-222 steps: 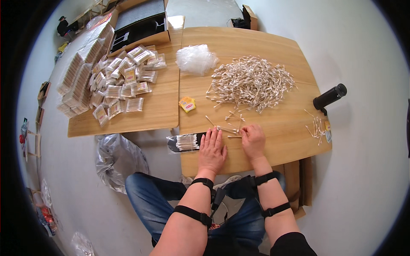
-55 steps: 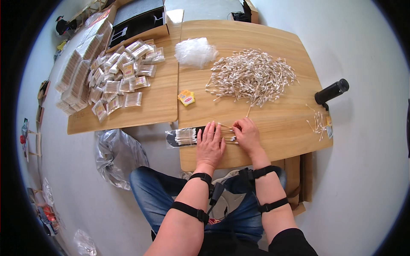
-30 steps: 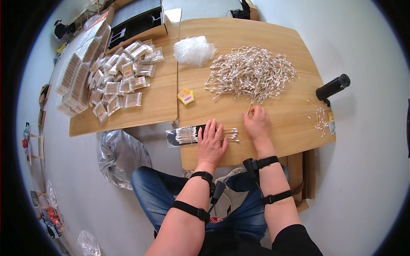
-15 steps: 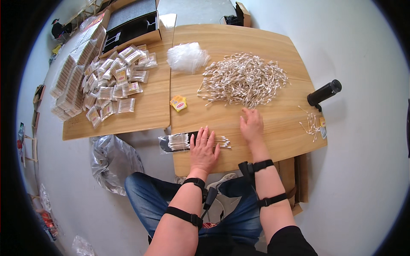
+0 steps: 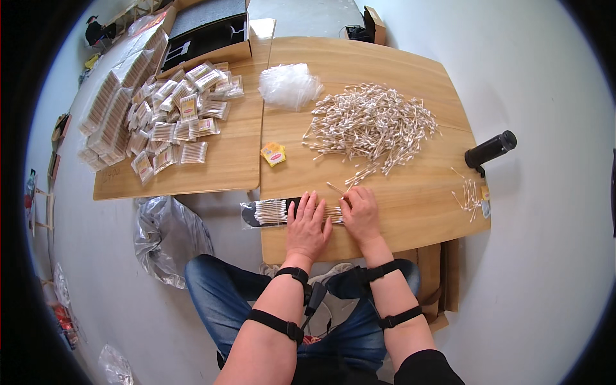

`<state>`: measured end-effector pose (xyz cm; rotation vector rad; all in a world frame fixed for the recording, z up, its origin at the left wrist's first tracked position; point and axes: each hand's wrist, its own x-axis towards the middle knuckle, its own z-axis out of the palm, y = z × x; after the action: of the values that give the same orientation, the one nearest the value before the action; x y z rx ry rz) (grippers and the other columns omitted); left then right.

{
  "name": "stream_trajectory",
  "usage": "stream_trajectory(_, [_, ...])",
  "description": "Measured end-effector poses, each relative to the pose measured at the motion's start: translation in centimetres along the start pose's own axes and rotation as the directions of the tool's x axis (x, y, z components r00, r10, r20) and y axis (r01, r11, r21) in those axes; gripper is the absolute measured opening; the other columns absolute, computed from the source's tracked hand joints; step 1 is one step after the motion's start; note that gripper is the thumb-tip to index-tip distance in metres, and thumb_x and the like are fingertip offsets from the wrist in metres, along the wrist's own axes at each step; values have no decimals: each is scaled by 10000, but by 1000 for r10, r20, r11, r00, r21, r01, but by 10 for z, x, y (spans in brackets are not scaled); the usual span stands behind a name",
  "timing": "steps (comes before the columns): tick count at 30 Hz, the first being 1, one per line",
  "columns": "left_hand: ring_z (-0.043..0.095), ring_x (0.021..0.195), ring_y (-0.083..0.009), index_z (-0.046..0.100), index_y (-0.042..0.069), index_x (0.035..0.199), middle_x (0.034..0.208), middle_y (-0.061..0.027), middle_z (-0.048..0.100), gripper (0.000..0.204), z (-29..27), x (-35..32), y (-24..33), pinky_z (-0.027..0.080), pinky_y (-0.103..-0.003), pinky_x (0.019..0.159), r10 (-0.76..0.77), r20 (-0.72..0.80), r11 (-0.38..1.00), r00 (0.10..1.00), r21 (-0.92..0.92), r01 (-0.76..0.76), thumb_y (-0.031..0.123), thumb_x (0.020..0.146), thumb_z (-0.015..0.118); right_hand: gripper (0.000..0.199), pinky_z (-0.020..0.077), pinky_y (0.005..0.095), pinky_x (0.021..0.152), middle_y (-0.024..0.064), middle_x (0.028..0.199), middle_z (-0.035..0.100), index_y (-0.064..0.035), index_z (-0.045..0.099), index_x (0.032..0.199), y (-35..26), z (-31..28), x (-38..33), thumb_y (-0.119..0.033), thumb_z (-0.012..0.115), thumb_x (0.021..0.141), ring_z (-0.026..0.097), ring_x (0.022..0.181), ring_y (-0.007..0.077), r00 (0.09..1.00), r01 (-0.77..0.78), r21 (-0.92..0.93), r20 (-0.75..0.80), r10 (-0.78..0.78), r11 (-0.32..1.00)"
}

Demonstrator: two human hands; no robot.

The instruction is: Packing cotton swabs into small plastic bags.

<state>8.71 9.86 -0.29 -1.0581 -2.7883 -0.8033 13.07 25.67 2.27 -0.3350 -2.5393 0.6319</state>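
My left hand (image 5: 307,226) lies flat, fingers stretched, over a row of cotton swabs (image 5: 271,212). The row rests on a dark strip (image 5: 249,215) with clear plastic film around its left end, at the near edge of the table. My right hand (image 5: 362,215) is closed in a pinch at the row's right end. A few cotton swabs (image 5: 335,188) poke out by its fingertips; how many it holds is hidden. Beyond it spreads a big heap of loose cotton swabs (image 5: 372,125), some straggling toward my right hand.
Clear plastic bags (image 5: 290,86) and yellow cards (image 5: 273,154) lie left of the heap. Packed swab bags (image 5: 163,131) cover the left table by an open box (image 5: 208,45). A black cylinder (image 5: 491,149) and scattered swabs (image 5: 470,196) are at the right edge.
My right hand has come back from the heap's near edge to the right end of the row, with swabs at its fingertips. My left hand keeps its place on the row.
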Motion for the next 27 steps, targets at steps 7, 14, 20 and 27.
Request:
stream_trajectory(7, [341,1456,-240,588,118,1352,1524,-95,447,487,3,1,-1,203,-491,1199,-12,27,1000,1000,9,12,372,937,568,123,475,442,813,135,909,622,-58,617,900,17,11,1,8,628,796,582,900,348,997,-70,39,-21,71,997])
stream_trajectory(14, [365,1440,-255,590,120,1337,1509,-102,459,471,4,0,-2,227,-481,1192,0,3,1000,1000,21,-1,349,926,597,132,489,433,788,117,892,639,-58,635,922,18,7,12,-13,644,799,596,889,337,992,-123,45,19,122,991])
stream_trajectory(20, [358,1445,-262,501,105,1419,1525,-114,435,550,2,0,-1,219,-483,1195,-10,-5,1000,1000,-2,10,335,928,594,46,498,418,768,100,862,648,-81,670,829,12,2,15,-41,666,808,612,860,320,993,-9,61,118,1,998])
stream_trajectory(27, [350,1451,-268,396,85,1497,1545,-129,404,653,3,0,0,206,-479,1203,-26,-4,999,1000,-35,26,327,923,593,65,511,421,741,97,833,644,-87,704,839,12,7,14,-44,671,803,629,826,315,988,-140,190,96,123,972])
